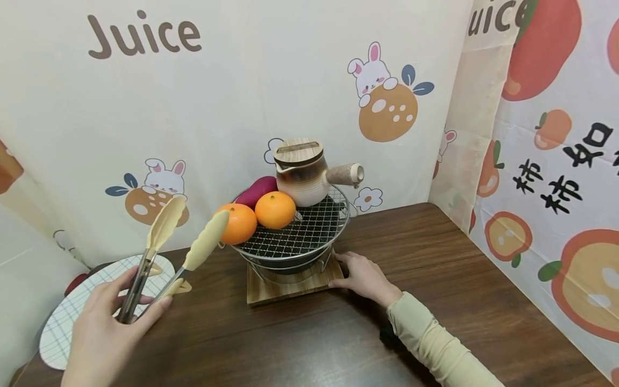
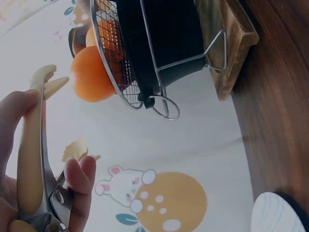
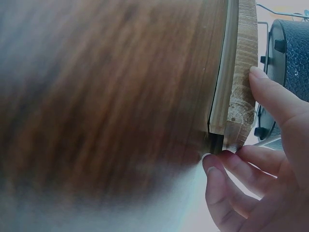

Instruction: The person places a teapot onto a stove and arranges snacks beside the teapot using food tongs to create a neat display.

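Note:
My left hand [image 1: 99, 328] holds a pair of kitchen tongs [image 1: 205, 243] with cream scalloped tips; the tongs' arms are spread with nothing between them. One tip comes close to an orange [image 1: 239, 224] at the left rim of the round wire grill [image 1: 314, 232]. A second orange [image 1: 275, 209], a long purple vegetable [image 1: 256, 191] and a side-handled teapot [image 1: 302, 185] with a wooden lid share the grill. Beneath the black stove stands a square wooden board [image 1: 278, 293]. My right hand [image 1: 362, 278] grips its right corner, the thumb along the edge [image 3: 241, 82].
A white round mat or plate [image 1: 63, 328] with grid lines lies at the table's left, a dark red thing [image 1: 74, 284] partly hidden behind it. Printed cloth walls [image 1: 271, 80] border the brown table [image 1: 435, 258] at the back and right. Something black [image 1: 388, 337] shows under the right sleeve.

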Demonstrator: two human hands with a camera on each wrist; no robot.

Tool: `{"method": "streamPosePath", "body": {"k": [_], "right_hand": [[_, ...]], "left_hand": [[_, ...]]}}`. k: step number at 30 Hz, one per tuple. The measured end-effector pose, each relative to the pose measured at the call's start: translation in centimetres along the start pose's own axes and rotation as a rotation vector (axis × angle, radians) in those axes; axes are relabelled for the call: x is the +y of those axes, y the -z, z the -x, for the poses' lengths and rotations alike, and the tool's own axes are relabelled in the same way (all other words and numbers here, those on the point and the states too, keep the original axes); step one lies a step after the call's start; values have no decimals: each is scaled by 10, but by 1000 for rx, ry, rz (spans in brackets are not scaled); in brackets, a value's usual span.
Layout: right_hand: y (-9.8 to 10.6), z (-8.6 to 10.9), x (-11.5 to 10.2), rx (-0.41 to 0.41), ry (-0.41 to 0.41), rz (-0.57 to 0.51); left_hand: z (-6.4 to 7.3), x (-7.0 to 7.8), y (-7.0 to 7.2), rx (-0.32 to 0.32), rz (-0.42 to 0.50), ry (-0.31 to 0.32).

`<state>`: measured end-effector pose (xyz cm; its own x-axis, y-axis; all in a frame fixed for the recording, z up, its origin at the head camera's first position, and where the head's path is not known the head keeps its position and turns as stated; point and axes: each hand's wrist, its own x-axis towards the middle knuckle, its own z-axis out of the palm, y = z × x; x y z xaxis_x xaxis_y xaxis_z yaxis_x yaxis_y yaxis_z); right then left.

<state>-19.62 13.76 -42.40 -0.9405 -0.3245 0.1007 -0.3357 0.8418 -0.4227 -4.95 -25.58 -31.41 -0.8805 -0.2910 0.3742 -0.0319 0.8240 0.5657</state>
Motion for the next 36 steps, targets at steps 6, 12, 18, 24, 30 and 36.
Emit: {"method": "streamPosePath", "body": {"k": [6,12,18,24,30,36], "right_hand": [[0,0,-1,-3,-4,-10],[0,-1,-1,-3,-1,-10],[0,-1,0,-3,3,-8],[1,0,-1,-5,-6,-8],[0,0,0,-4,-4,-6],[1,0,-1,-1,-1,-10]], "left_hand": [[-2,-11,3,-23,-17,106],[-4,-23,1,-18,-41,150],[-6,-33,-3,-20,-69,196],[-11,-44,-11,-64,-93,225],[-11,-56,-21,-61,-123,213],[-12,-63,-31,-71,-121,218]]}}
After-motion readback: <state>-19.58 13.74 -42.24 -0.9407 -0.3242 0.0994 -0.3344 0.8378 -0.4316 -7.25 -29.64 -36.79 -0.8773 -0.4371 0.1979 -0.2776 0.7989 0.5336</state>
